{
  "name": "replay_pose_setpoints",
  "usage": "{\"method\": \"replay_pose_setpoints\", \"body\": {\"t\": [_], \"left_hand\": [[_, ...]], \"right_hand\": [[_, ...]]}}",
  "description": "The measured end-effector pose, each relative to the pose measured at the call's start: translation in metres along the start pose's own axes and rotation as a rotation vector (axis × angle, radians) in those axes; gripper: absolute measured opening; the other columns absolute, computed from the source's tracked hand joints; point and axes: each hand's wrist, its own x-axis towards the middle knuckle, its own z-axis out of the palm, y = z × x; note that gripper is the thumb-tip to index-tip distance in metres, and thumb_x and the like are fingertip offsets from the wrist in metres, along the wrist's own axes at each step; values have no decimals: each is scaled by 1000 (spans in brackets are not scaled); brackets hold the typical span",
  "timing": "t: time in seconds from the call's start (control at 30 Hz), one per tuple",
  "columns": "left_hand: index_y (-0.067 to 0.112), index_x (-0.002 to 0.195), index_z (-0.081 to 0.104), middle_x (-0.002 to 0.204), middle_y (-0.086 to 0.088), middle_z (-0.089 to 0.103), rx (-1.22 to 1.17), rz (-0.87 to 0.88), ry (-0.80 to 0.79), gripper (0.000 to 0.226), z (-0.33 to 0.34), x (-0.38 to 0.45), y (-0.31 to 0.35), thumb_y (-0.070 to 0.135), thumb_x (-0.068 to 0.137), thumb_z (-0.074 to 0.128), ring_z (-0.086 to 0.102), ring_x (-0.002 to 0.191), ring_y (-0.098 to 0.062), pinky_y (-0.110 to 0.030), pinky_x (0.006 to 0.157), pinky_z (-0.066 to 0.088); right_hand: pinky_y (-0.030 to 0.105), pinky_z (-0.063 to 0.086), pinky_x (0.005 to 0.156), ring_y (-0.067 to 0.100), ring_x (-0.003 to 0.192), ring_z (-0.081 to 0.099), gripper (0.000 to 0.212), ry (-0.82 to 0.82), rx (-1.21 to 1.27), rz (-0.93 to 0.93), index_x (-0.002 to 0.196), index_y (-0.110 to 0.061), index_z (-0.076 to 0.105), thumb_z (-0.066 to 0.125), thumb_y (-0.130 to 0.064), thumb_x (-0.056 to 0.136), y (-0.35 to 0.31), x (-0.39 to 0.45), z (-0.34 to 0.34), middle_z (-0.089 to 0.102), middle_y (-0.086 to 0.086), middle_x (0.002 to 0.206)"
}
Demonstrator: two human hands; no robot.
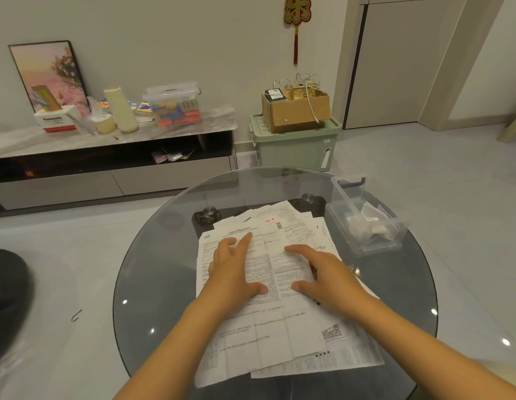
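A loose pile of printed sheets (279, 339), too overlapped to count, covers the near middle of one round glass table (152, 284). Two hands lie on the top sheet (277, 264). The left hand (233, 272) presses flat, its fingers (246, 241) straight and spread, gripping nothing. The right hand (326, 275) rests beside it, forefinger and thumb stretched out, the other fingers bent down onto the paper, also gripping nothing. One clear bin (342, 194) stands on the table's far right, apart from the pile. Beyond, on the floor, one green box (294, 151) carries one cardboard box (294, 114). Left of it is one low cabinet (193, 125) against the wall.
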Motion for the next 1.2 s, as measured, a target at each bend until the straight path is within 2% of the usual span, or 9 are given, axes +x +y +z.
{"method": "replay_pose_setpoints", "body": {"t": [0.07, 0.23, 0.37, 0.53, 0.67, 0.8, 0.97, 1.1, 1.2], "left_hand": [[37, 141, 29, 140, 10, 14, 78, 68, 56, 80, 0, -1, 3, 34, 76, 76, 22, 128, -16, -31, 105, 27], [36, 118, 53, 110, 18, 39, 70, 269, 51, 35, 5, -9, 10, 41, 85, 64, 40, 108, -11, -25, 94, 38], [37, 126, 52, 114, 21, 41, 46, 374, -70, 49, 10, -14, 12, 53, 80, 64, 43, 107, 0, -20, 95, 40], [43, 127, 49, 119, 23, 42, 128, 430, -76, 60, 17, -11, 15, 60, 72, 67, 41, 112, -3, -23, 98, 36], [40, 123, 57, 118, 20, 53, 138, 466, -10, 45, 22, -9, 15, 56, 81, 61, 47, 109, -5, -28, 97, 39], [31, 112, 68, 110, 15, 64, 114, 486, 1, 27, 17, -8, 17, 42, 92, 54, 53, 99, -1, -24, 90, 43], [27, 96, 72, 104, 20, 64, -110, 374, -86, 18, 7, -9, 13, 30, 93, 55, 55, 95, 3, -13, 82, 43], [34, 78, 61, 87, 17, 64, -217, 263, -52, 18, 4, -7, 13, 25, 93, 56, 59, 83, 0, -10, 69, 44], [36, 93, 57, 92, 21, 62, -265, 225, -12, 13, 7, -6, 16, 23, 90, 60, 58, 82, 9, -2, 68, 42]], "right_hand": [[20, 45, 80, 4, 87, 50, 45, -14, -7, 19, 124, -37, 52, 68, -28, 83, -1, 0, -2, 59, -13, 105], [6, 37, 53, 2, 61, 50, 24, -9, 122, 162, 108, -26, 68, 66, -20, 85, 0, -1, -17, 53, -10, 70], [9, 49, 58, 3, 52, 60, 22, -69, 395, 253, 106, -12, 68, 66, -9, 84, -5, -12, -27, 68, 1, 66], [21, 55, 65, 15, 61, 65, 22, -178, 635, 270, 106, -6, 67, 62, -2, 84, -13, -24, -42, 73, 13, 76], [9, 43, 56, -2, 59, 60, 21, -147, 480, 194, 101, -18, 72, 66, -9, 82, -13, -23, -46, 70, -4, 73], [6, 38, 64, -12, 66, 51, 32, -70, 218, 65, 105, -33, 67, 72, -18, 77, -5, -20, -44, 59, -13, 96], [15, 30, 83, 1, 96, 35, 24, 40, 30, -1, 90, -40, 64, 77, -30, 73, 8, -13, -44, 37, -16, 99], [15, 30, 79, 5, 103, 37, 12, 83, 36, -17, 82, -30, 62, 73, -31, 78, 10, -3, -40, 50, -14, 100], [11, 35, 69, 6, 94, 50, 17, 94, 100, 16, 81, -31, 55, 71, -29, 80, 10, 4, -29, 60, -12, 92]]}}
